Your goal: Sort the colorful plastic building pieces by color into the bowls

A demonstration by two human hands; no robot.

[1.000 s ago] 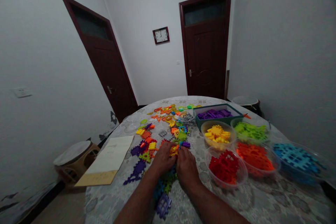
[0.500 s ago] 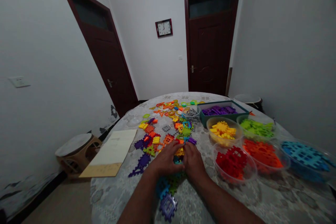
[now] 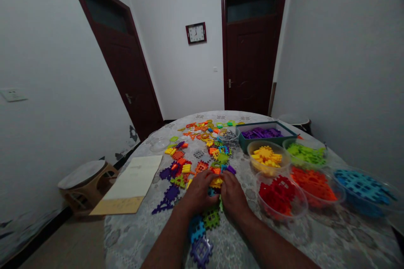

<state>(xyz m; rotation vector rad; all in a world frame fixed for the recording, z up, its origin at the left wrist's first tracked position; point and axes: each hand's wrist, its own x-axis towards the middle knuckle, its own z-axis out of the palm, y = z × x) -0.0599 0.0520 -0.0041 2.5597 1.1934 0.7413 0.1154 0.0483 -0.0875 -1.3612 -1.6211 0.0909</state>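
The left hand [image 3: 198, 190] and right hand [image 3: 232, 193] are pinching a yellow piece [image 3: 216, 183] (fingertips partly hidden), and uneven pressing could be jarring the green piece [image 3: 211, 219] at six o'clock.

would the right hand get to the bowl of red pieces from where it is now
Probably yes: the right hand is at the colorful pieces just left of the bowl of red pieces, with only bare tablecloth between, though it seems busy with a yellow piece.
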